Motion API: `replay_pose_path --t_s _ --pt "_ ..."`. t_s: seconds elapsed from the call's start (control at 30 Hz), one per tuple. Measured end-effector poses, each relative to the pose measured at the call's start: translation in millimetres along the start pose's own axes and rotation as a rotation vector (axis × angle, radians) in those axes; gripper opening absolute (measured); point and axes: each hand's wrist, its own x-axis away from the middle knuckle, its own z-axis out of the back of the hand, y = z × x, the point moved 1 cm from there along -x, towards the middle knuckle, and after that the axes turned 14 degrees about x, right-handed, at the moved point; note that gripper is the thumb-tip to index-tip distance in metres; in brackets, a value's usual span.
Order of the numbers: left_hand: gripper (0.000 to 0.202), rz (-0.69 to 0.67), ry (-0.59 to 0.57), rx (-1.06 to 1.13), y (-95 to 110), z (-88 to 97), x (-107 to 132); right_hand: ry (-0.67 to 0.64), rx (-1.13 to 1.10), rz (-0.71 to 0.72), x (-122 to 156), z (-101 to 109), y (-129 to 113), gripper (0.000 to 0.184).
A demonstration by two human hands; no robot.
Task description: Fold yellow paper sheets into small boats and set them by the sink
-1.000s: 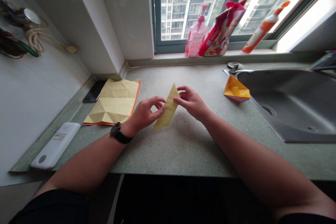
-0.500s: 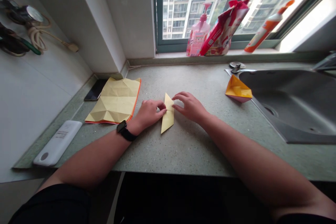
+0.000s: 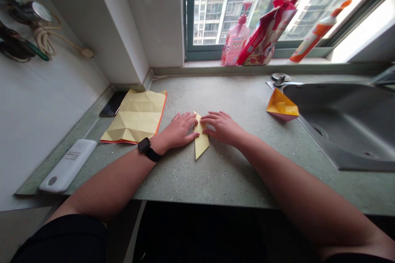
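Observation:
A folded yellow paper (image 3: 201, 141), narrow and pointed, lies flat on the green speckled counter (image 3: 228, 168). My left hand (image 3: 180, 130), with a black watch on its wrist, lies flat with fingers stretched onto the paper's left edge. On the paper's right upper part rests my right hand (image 3: 222, 126), fingers out and pressing down. Both hands meet over the paper's top half, and only its lower point shows fully.
A stack of creased yellow sheets (image 3: 137, 116) lies to the left, beside a dark phone (image 3: 112, 104) and a white remote (image 3: 68, 166). A folded orange paper boat (image 3: 282, 106) sits by the steel sink (image 3: 345, 123). Bottles and a red pouch (image 3: 265, 33) stand on the windowsill.
The yellow paper was held up between both hands, then laid on the counter. Both hands have flattened onto it and now press it down.

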Motion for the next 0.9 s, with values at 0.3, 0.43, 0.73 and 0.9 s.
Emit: replay_pose_path --t_s 0.3,0.43,0.73,0.9 --pt "0.054 0.114 -0.088 -0.039 1.1 5.5 -2.5 -0.115 0.021 0.048 3.8 6.8 -2.0 0.046" --pt "0.076 0.121 -0.147 -0.043 -0.4 5.4 -2.8 -0.170 0.040 0.032 4.7 11.0 -6.2 0.048" --pt "0.078 0.165 -0.164 -0.067 2.5 6.9 -3.4 -0.235 0.124 -0.008 10.5 21.1 -18.5 0.046" --pt "0.092 0.144 -0.207 -0.062 0.7 8.7 -3.1 -0.299 0.070 0.008 13.2 22.1 -16.1 0.069"
